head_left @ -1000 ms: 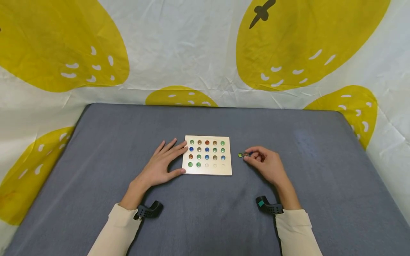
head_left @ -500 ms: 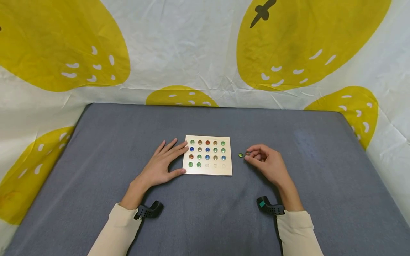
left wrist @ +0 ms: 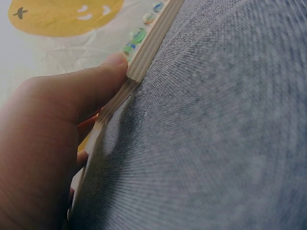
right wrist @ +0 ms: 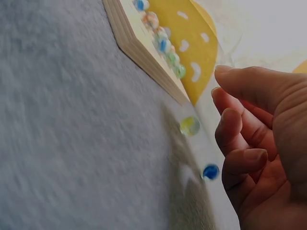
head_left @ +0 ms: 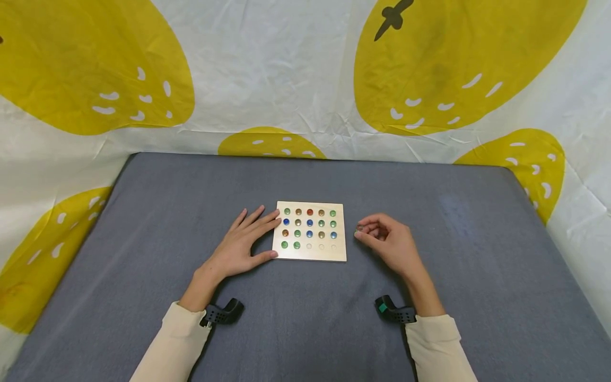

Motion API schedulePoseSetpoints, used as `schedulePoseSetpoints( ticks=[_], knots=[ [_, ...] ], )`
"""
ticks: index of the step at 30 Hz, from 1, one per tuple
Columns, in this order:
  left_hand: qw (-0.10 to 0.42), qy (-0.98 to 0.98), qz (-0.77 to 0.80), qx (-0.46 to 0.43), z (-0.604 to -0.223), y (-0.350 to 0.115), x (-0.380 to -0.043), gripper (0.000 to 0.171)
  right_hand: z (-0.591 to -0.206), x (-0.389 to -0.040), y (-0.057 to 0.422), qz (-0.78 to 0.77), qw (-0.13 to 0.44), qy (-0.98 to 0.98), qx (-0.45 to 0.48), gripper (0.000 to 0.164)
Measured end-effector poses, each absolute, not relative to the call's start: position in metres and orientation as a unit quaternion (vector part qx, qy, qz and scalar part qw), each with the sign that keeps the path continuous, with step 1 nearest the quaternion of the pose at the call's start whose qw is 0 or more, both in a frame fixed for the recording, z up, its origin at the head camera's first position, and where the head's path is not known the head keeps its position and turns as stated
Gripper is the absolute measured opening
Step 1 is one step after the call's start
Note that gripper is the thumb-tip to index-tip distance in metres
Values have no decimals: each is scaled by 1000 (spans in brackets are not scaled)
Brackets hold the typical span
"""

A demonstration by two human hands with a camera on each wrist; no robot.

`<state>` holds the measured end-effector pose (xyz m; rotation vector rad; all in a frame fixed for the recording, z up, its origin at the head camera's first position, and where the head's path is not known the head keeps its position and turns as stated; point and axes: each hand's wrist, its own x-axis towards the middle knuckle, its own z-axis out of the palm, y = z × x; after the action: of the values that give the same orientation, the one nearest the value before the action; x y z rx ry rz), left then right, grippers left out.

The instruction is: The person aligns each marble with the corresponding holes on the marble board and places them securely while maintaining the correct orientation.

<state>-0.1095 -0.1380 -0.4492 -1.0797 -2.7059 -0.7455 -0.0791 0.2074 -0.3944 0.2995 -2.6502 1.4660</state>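
A pale wooden board (head_left: 310, 255) lies in the middle of the head view, with rows of coloured glass marbles in its hollows. At the front row's right end, three hollows hold no marble. My left hand (head_left: 241, 246) is spread, its fingertips and thumb touching the board's left side; the left wrist view shows the thumb at the edge. Right of the board, my right hand (head_left: 393, 241) pinches a small brownish marble (head_left: 359, 227) between thumb and index finger; the right wrist view hides it. Below those fingers, a yellow-green marble (right wrist: 190, 125) and a blue marble (right wrist: 210, 171) rest on the cloth.
A grey cloth (head_left: 305, 323) covers the table. Behind it and at its sides hangs a white curtain (head_left: 272, 63) with large yellow fruit prints. Black wrist cameras sit at both cuffs, near the cloth.
My right hand, pinching the brownish marble, has shifted slightly left toward the board, now covering the green marble in the head view. My left hand and the board have stayed put.
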Motion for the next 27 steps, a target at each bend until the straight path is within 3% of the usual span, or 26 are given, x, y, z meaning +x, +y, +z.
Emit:
schedulePoseSetpoints(
  ticks=[5, 27],
  knots=[
    [65, -899, -247, -357, -448, -138, -110, 70, -411, -85, 206, 479, 37, -872, 98, 20],
    [54, -900, -250, -352, -446, -138, -110, 71, -412, -81, 171, 483, 45, -863, 144, 17]
  ],
)
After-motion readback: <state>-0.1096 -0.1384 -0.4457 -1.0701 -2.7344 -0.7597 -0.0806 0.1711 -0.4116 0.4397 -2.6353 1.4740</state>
